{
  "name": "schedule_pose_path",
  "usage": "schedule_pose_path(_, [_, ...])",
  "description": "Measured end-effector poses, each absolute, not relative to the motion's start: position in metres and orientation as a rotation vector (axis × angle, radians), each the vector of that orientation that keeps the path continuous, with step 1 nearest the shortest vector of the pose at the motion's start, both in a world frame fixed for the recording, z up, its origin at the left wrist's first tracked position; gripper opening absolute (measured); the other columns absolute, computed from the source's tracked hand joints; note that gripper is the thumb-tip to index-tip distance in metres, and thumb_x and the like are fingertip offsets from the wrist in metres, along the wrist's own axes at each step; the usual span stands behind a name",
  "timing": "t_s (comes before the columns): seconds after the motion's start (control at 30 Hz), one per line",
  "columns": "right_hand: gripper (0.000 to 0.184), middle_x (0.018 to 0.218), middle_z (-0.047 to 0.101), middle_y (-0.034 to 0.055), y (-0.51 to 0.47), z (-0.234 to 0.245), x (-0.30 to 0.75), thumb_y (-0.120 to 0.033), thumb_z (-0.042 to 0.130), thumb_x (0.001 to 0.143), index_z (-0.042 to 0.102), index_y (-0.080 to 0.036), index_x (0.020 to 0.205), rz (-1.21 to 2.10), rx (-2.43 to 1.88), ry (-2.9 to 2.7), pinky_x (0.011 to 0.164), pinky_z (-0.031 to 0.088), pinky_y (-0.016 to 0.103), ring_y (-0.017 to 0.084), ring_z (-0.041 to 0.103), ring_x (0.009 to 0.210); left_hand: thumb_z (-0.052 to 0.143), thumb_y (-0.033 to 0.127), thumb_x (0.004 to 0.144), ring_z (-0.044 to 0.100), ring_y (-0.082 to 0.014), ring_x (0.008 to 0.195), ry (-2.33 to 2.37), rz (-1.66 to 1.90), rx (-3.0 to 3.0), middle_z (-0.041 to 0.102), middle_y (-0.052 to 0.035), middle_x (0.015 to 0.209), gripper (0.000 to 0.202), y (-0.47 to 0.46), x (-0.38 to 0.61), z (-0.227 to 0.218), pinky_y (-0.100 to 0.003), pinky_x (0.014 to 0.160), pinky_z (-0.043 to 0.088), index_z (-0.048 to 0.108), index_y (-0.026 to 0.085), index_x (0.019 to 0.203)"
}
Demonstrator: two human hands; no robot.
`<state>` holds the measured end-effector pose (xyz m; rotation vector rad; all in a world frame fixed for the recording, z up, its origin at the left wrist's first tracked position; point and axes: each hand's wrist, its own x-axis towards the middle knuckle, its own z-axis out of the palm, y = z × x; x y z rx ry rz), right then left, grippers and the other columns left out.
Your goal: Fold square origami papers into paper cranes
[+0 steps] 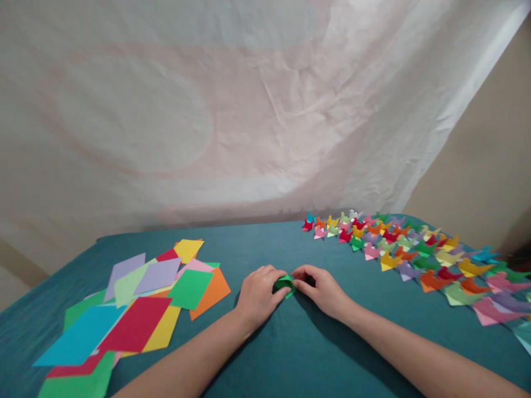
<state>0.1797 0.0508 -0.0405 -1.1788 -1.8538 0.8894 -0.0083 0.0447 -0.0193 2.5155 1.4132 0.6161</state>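
Observation:
A small green folded paper point(284, 285) lies on the teal tablecloth point(298, 348) at the middle of the table. My left hand point(258, 296) is curled with its fingertips pinching the paper's left side. My right hand point(321, 288) is curled too and pinches the paper's right side. Both forearms reach in from the bottom edge of the view.
Several loose coloured paper squares point(136, 304) are spread at the left. Rows of several small folded paper figures point(415, 254) in many colours run along the right side of the table. A creased white sheet point(232, 110) hangs behind the table.

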Motion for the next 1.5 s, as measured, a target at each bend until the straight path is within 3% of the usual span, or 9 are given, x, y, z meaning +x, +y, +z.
schedule_pose_path(0.4, [0.014, 0.076, 0.065, 0.0010, 0.056, -0.049, 0.177, -0.031, 0.060, 0.079, 0.063, -0.020, 0.086, 0.714, -1.303, -1.936, 0.067, 0.041, 0.027, 0.017, 0.057, 0.073, 0.056, 0.024, 0.077, 0.056, -0.0214, 0.096, 1.436, 0.743, 2.487, 0.062, -0.0055, 0.107, 0.041, 0.041, -0.006, -0.022, -0.032, 0.084, 0.045, 0.053, 0.021, 0.118])
schedule_pose_path(0.6, [0.011, 0.076, 0.065, 0.0008, 0.056, -0.048, 0.175, -0.027, 0.060, 0.078, 0.064, -0.020, 0.086, 0.659, -1.317, -1.959, 0.067, 0.041, 0.027, 0.016, 0.057, 0.072, 0.052, 0.041, 0.084, 0.058, -0.0203, 0.089, 1.444, 0.780, 2.375, 0.064, -0.0039, 0.094, 0.030, 0.043, -0.005, -0.018, -0.029, 0.077, 0.045, 0.061, 0.022, 0.106])
schedule_pose_path(0.83, [0.013, 0.076, 0.065, 0.0011, 0.055, -0.044, 0.174, -0.031, 0.061, 0.079, 0.065, -0.020, 0.086, 0.615, -1.328, -1.977, 0.068, 0.040, 0.027, 0.017, 0.056, 0.073, 0.053, 0.035, 0.086, 0.059, -0.0182, 0.086, 1.392, 0.778, 2.335, 0.065, -0.0021, 0.089, 0.021, 0.047, -0.006, -0.017, -0.026, 0.075, 0.044, 0.067, 0.024, 0.097])
schedule_pose_path(1.5, [0.015, 0.077, 0.065, 0.0013, 0.053, -0.040, 0.174, -0.027, 0.060, 0.080, 0.068, -0.022, 0.091, 0.548, -1.342, -2.011, 0.069, 0.038, 0.028, 0.017, 0.056, 0.074, 0.052, 0.032, 0.087, 0.062, -0.0169, 0.085, 1.262, 0.890, 2.190, 0.068, -0.0031, 0.095, 0.027, 0.051, -0.009, -0.021, -0.027, 0.079, 0.047, 0.066, 0.024, 0.109])
